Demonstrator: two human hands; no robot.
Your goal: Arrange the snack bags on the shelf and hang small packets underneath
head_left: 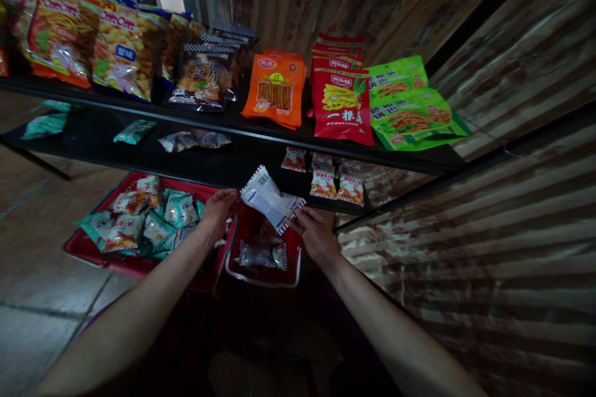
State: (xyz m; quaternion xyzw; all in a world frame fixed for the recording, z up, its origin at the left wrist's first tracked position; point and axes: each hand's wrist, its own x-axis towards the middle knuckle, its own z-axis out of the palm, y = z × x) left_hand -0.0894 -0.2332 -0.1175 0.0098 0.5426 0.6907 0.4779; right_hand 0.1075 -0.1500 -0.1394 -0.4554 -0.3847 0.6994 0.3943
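A small white and blue snack packet [271, 200] with striped ends is held up between my hands, in front of the lower black shelf [195, 163]. My right hand [316, 232] pinches its lower right corner. My left hand [218, 212] is at its upper left end, the fingertips close to that edge; whether they grip it is hard to tell. Below are two red baskets: the left one [86, 252] holds several green and white packets, and the smaller right one [294, 270] holds a few packets, one of them dark-looking.
On the upper shelf [223, 121] stand large chip bags [123, 49], orange packets [274, 90], red packets [342, 102] and green packets [414, 118]. Small packets [323, 181] lie on the lower shelf. Corrugated sheeting [465, 248] is at the right.
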